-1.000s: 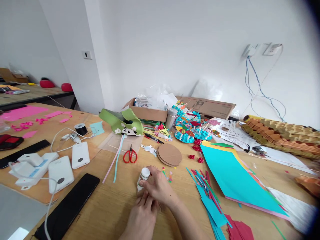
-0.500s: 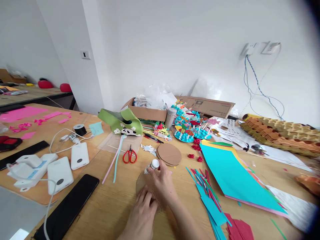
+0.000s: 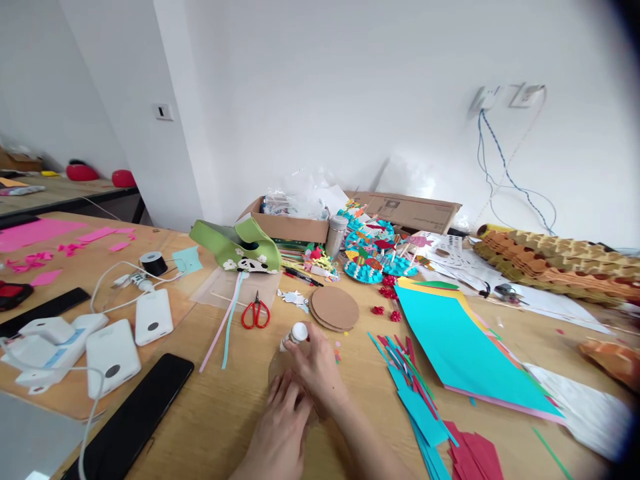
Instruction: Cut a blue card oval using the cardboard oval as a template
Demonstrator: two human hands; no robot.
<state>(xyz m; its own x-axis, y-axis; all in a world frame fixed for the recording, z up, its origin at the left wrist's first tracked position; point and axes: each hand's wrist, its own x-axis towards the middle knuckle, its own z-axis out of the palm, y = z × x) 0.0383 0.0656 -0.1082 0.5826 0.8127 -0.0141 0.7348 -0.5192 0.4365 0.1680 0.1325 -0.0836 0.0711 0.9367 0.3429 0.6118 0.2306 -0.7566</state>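
My right hand [image 3: 316, 360] is closed around a white glue stick [image 3: 294, 336], tilted low over a brown cardboard disc [image 3: 278, 363]. Flat on that disc, with fingers stretched out, lies my left hand [image 3: 285, 417]; it covers much of the disc along with the right hand. Just beyond them rest more cardboard discs [image 3: 335, 307], stacked. Red-handled scissors [image 3: 256, 315] lie to the left of the stack, near white paper cutouts [image 3: 294, 299].
Left are a black phone [image 3: 133, 417], white power banks [image 3: 114, 357] and cables. A green felt piece with a panda [image 3: 215, 237] lies further back. To the right are paper strips [image 3: 413, 373] and turquoise sheets [image 3: 465, 340]. A cardboard box [image 3: 290, 229] stands by the wall.
The whole view has shifted slightly, so things sit a little further left. My right hand and the glue stick remain over the disc; my left hand keeps its place on it.
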